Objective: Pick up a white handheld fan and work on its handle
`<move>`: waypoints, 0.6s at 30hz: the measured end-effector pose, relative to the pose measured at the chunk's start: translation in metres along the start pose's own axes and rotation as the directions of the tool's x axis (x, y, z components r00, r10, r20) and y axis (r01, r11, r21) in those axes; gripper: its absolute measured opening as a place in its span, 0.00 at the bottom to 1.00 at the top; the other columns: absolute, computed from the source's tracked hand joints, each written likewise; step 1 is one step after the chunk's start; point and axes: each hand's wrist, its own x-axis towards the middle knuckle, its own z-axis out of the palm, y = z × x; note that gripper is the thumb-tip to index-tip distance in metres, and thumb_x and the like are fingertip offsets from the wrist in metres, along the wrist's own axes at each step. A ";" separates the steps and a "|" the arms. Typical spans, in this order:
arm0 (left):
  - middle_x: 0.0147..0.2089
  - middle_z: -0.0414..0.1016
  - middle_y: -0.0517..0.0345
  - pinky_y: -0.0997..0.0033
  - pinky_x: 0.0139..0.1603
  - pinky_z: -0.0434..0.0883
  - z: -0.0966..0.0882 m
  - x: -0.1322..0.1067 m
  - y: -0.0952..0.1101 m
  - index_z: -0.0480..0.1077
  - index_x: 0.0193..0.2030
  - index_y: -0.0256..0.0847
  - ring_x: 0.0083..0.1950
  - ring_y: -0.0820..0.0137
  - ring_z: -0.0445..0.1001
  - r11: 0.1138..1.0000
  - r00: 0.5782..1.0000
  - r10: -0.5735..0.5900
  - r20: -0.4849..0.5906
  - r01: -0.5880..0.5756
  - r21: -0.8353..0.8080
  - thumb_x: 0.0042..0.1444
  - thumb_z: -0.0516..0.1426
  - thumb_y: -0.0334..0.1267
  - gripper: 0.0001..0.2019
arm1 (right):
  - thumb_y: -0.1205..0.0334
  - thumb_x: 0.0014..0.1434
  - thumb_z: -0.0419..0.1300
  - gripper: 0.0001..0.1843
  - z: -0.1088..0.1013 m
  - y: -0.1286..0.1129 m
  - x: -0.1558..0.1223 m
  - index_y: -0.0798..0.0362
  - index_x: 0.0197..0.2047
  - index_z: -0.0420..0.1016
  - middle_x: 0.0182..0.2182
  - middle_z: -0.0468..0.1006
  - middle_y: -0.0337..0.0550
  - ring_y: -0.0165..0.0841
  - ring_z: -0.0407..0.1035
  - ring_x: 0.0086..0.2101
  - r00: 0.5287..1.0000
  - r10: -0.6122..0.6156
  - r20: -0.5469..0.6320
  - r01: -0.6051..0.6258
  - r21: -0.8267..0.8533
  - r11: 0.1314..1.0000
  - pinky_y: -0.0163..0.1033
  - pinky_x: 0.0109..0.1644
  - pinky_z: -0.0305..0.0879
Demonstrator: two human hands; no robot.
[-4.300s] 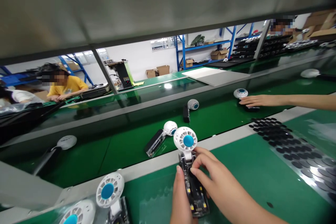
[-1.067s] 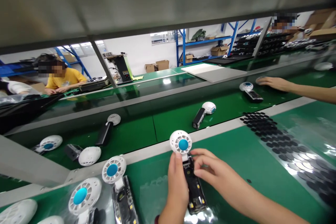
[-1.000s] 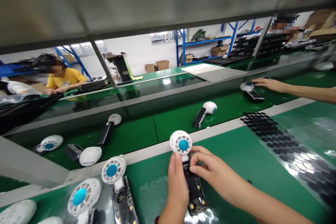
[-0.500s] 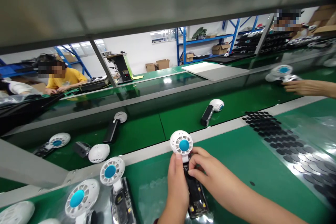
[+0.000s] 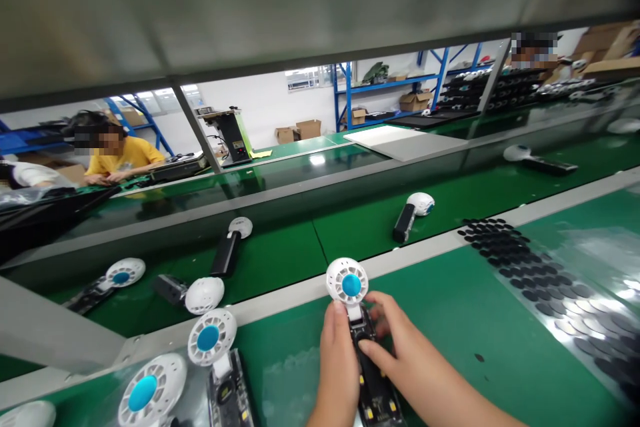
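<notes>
A small handheld fan [image 5: 347, 281] stands upright between my hands, its round white head facing me with a blue disc in the middle. Its dark handle has an uncovered front, where a circuit board with small yellow parts shows. My left hand [image 5: 337, 360] is wrapped along the handle's left side, thumb just under the head. On the other side, my right hand [image 5: 397, 340] presses its thumb on a round dark spot of the handle, fingers behind it. To the left, a second fan [image 5: 212, 337] with a similar handle lies on the bench, and another fan [image 5: 153, 389] lies nearer me.
Beyond the bench rail [image 5: 400, 250], a green conveyor belt [image 5: 285, 247] carries several fans, one fan [image 5: 414, 213] straight ahead. Black round discs [image 5: 520, 267] lie in rows on a clear sheet at right. A metal panel [image 5: 300, 7] hangs overhead. Across the line sits a person in yellow [image 5: 123, 153].
My right thumb has moved down the handle, and the fingers have shifted behind it. Fans on the belt have slid right. A co-worker's hand at right has left view, leaving a fan on the belt.
</notes>
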 end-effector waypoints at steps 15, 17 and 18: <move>0.57 0.58 0.40 0.67 0.45 0.68 0.014 0.010 -0.014 0.58 0.50 0.39 0.60 0.57 0.56 0.971 0.998 -0.038 -0.050 0.025 -0.237 0.37 0.52 0.69 0.40 | 0.53 0.59 0.54 0.31 -0.090 0.006 0.154 0.50 0.61 0.47 0.57 0.56 0.50 0.46 0.56 0.53 0.861 0.065 -0.504 -0.185 -0.191 0.964 0.58 0.55 0.52; 0.56 0.58 0.38 0.66 0.45 0.68 0.015 0.011 -0.014 0.58 0.50 0.38 0.60 0.56 0.56 0.970 0.997 -0.064 -0.052 0.050 -0.239 0.35 0.52 0.70 0.42 | 0.55 0.58 0.56 0.33 -0.109 0.026 0.159 0.49 0.62 0.47 0.61 0.46 0.50 0.51 0.46 0.58 0.780 0.103 -0.617 -0.313 -0.242 0.918 0.63 0.57 0.42; 0.56 0.58 0.38 0.66 0.45 0.68 0.015 0.011 -0.015 0.58 0.51 0.38 0.61 0.56 0.55 0.970 0.996 -0.073 -0.053 0.058 -0.238 0.34 0.53 0.70 0.43 | 0.56 0.58 0.57 0.33 -0.116 0.037 0.158 0.50 0.62 0.48 0.61 0.47 0.50 0.51 0.46 0.58 0.755 0.119 -0.645 -0.359 -0.255 0.898 0.64 0.57 0.41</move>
